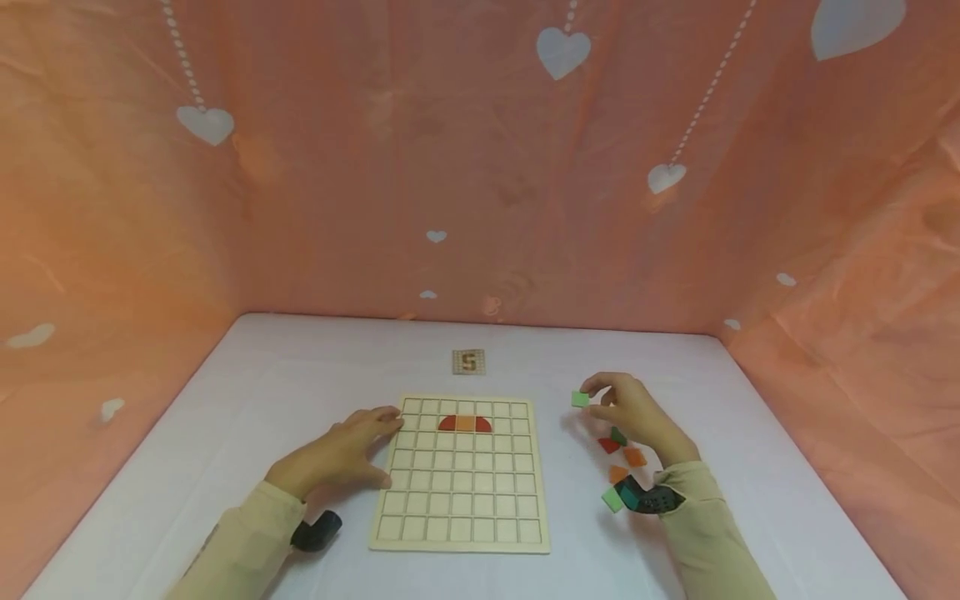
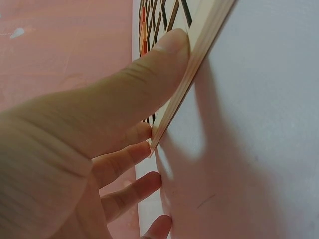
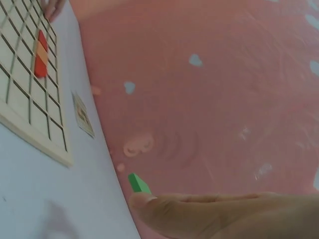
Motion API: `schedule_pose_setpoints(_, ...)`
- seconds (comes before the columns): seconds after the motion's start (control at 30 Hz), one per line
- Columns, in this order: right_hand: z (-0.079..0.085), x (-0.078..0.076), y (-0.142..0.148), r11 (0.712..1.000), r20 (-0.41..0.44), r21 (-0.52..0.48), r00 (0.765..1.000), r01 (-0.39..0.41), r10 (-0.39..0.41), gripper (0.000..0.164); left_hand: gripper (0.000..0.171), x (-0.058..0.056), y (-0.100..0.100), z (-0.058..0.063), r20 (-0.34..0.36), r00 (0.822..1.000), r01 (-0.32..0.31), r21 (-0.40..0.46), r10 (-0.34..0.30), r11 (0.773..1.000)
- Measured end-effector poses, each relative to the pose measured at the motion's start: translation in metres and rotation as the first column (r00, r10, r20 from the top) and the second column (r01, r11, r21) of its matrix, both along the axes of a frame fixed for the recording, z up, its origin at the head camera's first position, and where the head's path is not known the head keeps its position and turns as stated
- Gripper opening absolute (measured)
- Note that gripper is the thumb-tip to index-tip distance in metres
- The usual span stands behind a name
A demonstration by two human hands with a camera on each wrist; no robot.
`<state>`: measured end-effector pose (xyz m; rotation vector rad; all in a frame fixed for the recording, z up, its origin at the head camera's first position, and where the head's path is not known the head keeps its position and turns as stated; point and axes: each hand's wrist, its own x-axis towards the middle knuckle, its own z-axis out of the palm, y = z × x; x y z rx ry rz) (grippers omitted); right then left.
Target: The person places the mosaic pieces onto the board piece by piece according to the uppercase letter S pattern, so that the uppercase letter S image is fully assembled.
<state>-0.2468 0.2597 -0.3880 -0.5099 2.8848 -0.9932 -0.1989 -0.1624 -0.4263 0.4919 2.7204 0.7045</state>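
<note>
A light green square tile is pinched between the thumb and fingers of my right hand, above the table to the right of the board. The right wrist view shows the same green tile at the thumb tip. My left hand rests along the left edge of the wooden grid board; its thumb lies on the rim and the other fingers are spread, loosely bent. Near the board's top, an orange square tile sits between two red rounded tiles, forming a row.
Loose tiles lie under and beside my right forearm: a red tile, a dark green tile, an orange tile, another orange tile and a light green tile. Behind the board lies a small patterned card. An orange curtain encloses the table.
</note>
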Motion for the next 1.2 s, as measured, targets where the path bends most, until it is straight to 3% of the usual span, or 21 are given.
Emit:
schedule_pose_setpoints(0.33, -0.011, 0.005, -0.028, 1.0, 0.027, 0.0, 1.0, 0.011, -0.011, 0.024, 0.087, 0.002, 0.002, 0.001, -0.001, 1.0, -0.002, -0.003, 0.002, 1.0)
schedule_pose_setpoints(0.6, -0.021, 0.006, -0.045, 0.999, -0.024, 0.021, 0.999, -0.03, 0.03, 0.022, 0.088, 0.003, 0.001, -0.001, 0.001, 1.0, -0.01, -0.001, 0.01, 1.0)
schedule_pose_setpoints(0.87, -0.022, 0.007, -0.061, 0.998, -0.033, 0.008, 0.997, -0.065, 0.065, 0.024, 0.088, 0.002, 0.001, 0.001, -0.014, 1.0, -0.001, -0.008, 0.001, 1.0)
schedule_pose_setpoints(1.2, -0.024, 0.01, -0.085, 0.995, -0.012, 0.0, 0.995, -0.101, 0.101, 0.024, 0.088, 0.002, 0.002, 0.002, 0.015, 1.0, -0.018, 0.006, 0.018, 1.0)
